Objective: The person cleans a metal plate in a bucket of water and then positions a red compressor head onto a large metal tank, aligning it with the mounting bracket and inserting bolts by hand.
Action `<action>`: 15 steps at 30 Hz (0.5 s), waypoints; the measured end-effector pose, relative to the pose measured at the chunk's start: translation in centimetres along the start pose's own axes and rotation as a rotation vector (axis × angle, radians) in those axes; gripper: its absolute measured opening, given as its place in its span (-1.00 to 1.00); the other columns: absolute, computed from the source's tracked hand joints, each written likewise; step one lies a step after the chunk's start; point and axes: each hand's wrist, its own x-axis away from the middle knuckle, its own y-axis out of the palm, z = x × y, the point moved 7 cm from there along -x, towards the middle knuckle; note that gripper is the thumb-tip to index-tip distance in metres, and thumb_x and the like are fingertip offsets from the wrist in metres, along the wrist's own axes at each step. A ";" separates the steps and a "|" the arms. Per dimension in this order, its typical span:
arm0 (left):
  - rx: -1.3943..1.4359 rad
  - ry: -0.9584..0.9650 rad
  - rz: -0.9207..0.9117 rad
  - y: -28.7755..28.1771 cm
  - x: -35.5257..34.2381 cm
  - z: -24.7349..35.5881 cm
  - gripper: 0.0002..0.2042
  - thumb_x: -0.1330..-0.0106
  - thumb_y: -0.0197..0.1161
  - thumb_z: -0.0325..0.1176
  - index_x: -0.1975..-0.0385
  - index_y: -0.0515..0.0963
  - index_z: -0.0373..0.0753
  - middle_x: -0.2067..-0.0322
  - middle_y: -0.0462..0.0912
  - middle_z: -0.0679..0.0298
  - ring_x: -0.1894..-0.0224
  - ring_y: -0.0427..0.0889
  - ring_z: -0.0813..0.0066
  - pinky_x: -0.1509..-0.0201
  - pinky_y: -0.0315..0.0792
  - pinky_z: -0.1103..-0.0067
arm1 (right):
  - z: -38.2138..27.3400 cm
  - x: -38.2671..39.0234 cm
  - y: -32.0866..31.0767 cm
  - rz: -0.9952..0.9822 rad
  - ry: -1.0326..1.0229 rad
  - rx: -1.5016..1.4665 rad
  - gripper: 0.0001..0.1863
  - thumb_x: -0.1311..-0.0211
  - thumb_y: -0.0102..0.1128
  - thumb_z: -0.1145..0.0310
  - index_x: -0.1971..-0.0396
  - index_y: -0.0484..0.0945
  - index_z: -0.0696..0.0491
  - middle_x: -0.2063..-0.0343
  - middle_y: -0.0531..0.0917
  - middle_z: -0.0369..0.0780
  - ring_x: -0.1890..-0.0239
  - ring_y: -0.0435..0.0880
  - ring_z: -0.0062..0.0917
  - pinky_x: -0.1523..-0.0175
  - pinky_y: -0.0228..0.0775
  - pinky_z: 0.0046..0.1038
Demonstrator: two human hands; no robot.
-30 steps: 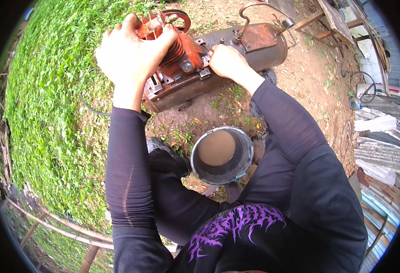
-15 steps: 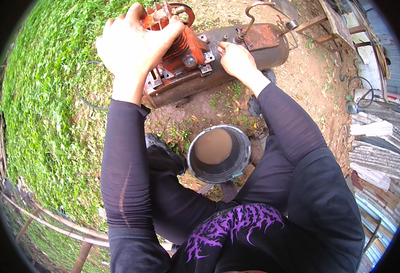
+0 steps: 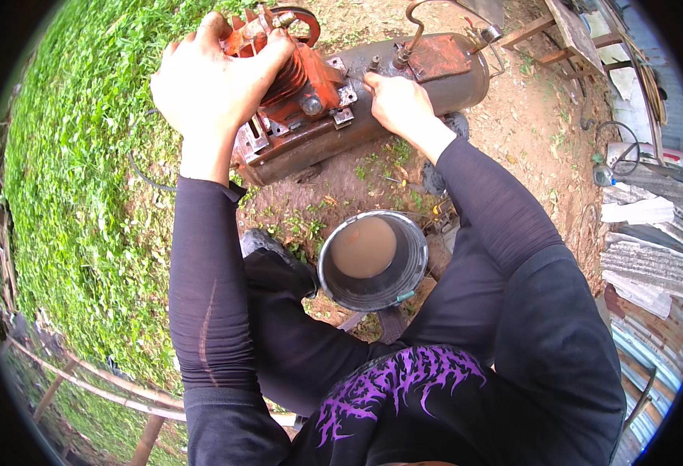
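Observation:
A rusty air compressor lies ahead of me, with a red finned pump (image 3: 291, 81) bolted onto a dark cylindrical tank (image 3: 454, 89). My left hand (image 3: 209, 81) grips the left side of the pump, its thumb over the top. Against the tank's upper face, beside the pump's mounting plate, my right hand (image 3: 398, 102) is closed with the fingers pinched together. Whatever those fingers hold, if anything, is too small to make out. A short upright fitting (image 3: 375, 64) and a bent metal pipe (image 3: 417, 31) rise from the tank just beyond this hand.
Between my legs stands a black bucket (image 3: 413, 272) with murky brown water (image 3: 363, 247). Grass (image 3: 78, 194) covers the left side and bare dirt (image 3: 528, 179) the right. Corrugated sheets (image 3: 648, 264) are piled far right, below a wooden bench (image 3: 574, 39). A bamboo rail (image 3: 109, 394) runs lower left.
Both hands and the compressor appear slightly farther left in view. My right fingers have shifted a little along the tank; a thin thing seen at their tips before no longer shows.

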 end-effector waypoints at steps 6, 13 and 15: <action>-0.016 -0.056 -0.212 0.7 -0.1 -0.2 -0.28 -0.01 0.31 0.37 0.05 0.69 -0.17 0.18 0.75 0.01 0.04 0.72 0.05 -0.08 0.57 0.26 | 0.2 -1.0 -0.3 0.053 -0.044 0.062 -0.78 -0.42 0.03 0.28 0.11 0.64 -0.05 0.42 0.74 0.02 0.29 0.78 -0.06 0.15 0.60 -0.07; 0.027 -0.063 -0.178 0.5 0.0 -0.3 -0.31 0.02 0.32 0.36 0.11 0.69 -0.14 0.23 0.74 0.05 0.07 0.72 0.07 -0.05 0.57 0.25 | -0.3 0.4 -0.3 0.079 -0.095 0.036 -0.78 -0.33 0.02 0.37 0.15 0.64 -0.06 0.46 0.73 0.00 0.33 0.78 -0.07 0.18 0.60 -0.07; 0.022 -0.097 -0.272 0.7 0.0 -0.3 -0.26 0.04 0.33 0.37 -0.01 0.70 -0.11 0.21 0.75 0.05 0.06 0.72 0.07 -0.11 0.56 0.27 | -0.4 -0.5 -0.7 0.080 -0.080 0.081 -0.78 -0.32 0.01 0.38 0.15 0.63 -0.06 0.47 0.73 0.00 0.35 0.77 -0.08 0.19 0.60 -0.07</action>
